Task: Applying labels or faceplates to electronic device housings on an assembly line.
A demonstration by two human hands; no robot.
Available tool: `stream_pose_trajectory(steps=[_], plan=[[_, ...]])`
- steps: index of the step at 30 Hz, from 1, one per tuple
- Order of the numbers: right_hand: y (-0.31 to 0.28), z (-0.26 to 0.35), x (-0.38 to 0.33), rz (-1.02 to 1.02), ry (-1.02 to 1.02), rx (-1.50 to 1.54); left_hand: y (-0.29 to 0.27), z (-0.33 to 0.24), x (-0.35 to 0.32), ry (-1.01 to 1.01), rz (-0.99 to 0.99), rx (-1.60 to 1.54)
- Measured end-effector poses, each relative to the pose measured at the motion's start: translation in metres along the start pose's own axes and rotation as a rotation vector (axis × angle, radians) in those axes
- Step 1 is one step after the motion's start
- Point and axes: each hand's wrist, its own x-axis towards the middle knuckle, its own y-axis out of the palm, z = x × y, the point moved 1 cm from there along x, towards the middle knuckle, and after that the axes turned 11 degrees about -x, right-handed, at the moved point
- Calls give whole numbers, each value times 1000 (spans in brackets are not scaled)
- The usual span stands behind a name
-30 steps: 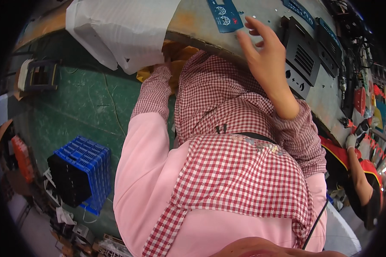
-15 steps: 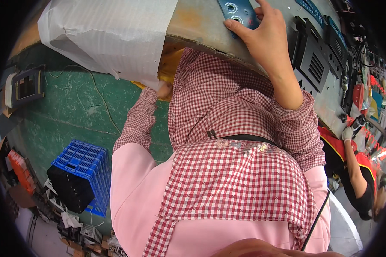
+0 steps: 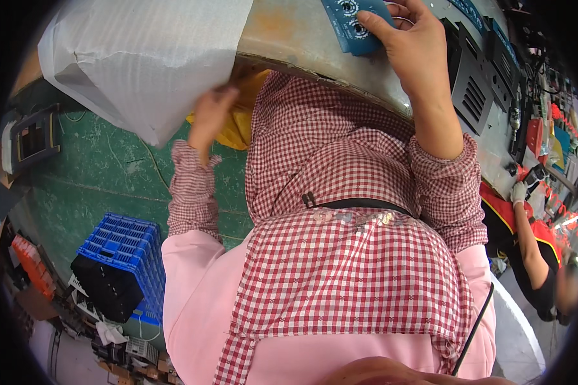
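My right hand (image 3: pixel 412 45) grips a blue flat panel (image 3: pixel 356 29) with round dial-like markings, thumb on its face and fingers at its far edge, above the worktable (image 3: pixel 295 32). My left hand (image 3: pixel 213 115) is beside the table's front edge, next to a white foam sheet (image 3: pixel 154 58) that hangs over that edge. Motion smears its fingers, so whether they hold anything is unclear. Behind the left hand, yellow material (image 3: pixel 236 130) shows below the tabletop.
Black slotted metal plates (image 3: pixel 472 96) lie on the table to the right. A blue plastic crate (image 3: pixel 125 240) stands on the green floor at left, with a black box (image 3: pixel 106 285) against it. At far right a co-worker's gloved hand (image 3: pixel 519 191) is near tools.
My left hand has risen from below the foam sheet's edge toward the table edge. The sheet's hanging corner has shifted left and down. The blue panel has tilted slightly in my right hand.
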Motion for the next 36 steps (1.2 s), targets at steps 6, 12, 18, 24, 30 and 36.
stream_pose_trajectory(steps=[6, 12, 18, 24, 30, 36], plan=[[-9, -17, 11, 16, 145, 362, -101, 36, 26, 335, -238, -920], [-9, -37, 20, -90, -26, -23, -182, 48, 73, 203, -406, -794], [-21, 4, -16, 55, 23, 575, -75, 24, 0, -169, 113, -201], [50, 19, -105, 618, 14, 703, 33, -65, -112, 343, 428, -962], [123, -14, -113, 806, 112, 741, 50, -70, -107, 298, 164, -1252], [138, -27, -110, 927, 122, 631, 42, -77, -113, 115, 60, -1113]])
